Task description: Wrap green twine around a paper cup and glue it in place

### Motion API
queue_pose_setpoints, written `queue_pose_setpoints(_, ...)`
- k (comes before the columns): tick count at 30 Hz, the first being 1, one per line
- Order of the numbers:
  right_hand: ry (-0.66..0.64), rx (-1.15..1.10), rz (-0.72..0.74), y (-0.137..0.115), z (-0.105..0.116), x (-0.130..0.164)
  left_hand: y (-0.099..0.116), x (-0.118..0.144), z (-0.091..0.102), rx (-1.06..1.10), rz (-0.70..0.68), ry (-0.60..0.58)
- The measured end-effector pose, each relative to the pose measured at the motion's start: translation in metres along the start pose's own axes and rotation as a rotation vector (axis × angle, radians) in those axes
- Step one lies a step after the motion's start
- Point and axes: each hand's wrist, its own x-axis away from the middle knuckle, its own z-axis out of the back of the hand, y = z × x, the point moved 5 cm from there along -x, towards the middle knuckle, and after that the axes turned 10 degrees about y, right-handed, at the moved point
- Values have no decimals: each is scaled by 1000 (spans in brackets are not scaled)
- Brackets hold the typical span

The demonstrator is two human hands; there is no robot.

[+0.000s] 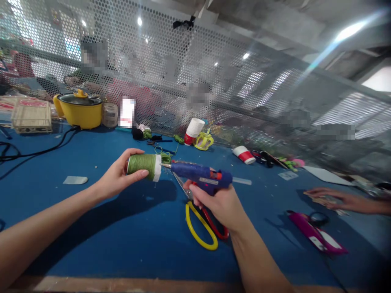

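Both forearms are bare from the near edge of the view to the wrists, with no sleeve, watch or bracelet showing. The left hand and the right hand wear no gloves or rings, and the fingernails are short and unpainted.

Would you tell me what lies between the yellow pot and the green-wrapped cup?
Bare blue tabletop separates yellow pot from green-wrapped cup, per head view.
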Motion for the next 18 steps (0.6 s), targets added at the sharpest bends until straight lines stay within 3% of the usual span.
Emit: queue_pose_setpoints(18, -42, 187, 2, 6, 3, -2, 0, -1, 2, 1, 10, 0)
